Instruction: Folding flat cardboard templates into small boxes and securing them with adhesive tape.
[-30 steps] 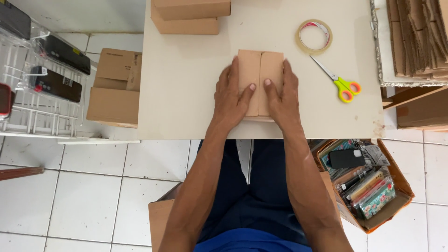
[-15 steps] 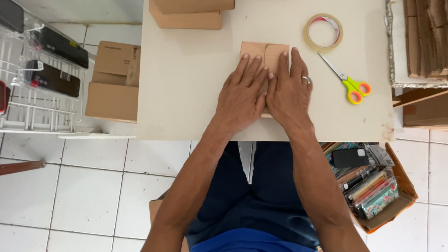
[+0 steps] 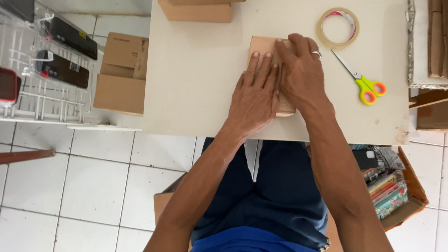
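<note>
White tile floor nearest, then pale table (image 3: 196,93). I see left hand (image 3: 254,100) flat, fingers together, pressing small cardboard box (image 3: 261,46) at table centre. Right hand (image 3: 303,74) spread over flaps, pinching nothing. Judgement: box light, stiff, crushable; grip side edges. Beyond: scissors (image 3: 364,84), tape roll (image 3: 338,28).

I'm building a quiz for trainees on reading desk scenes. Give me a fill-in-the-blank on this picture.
1. Both hands, the left hand and the right hand, press flat on a brown ____ box.
2. The scissors on the table have handles coloured yellow-green and ____.
3. The roll of tape lies on the ____ hand's side of the box.
4. A ring shows on a finger of the ____ hand.

Missing words: cardboard; orange; right; right
</note>
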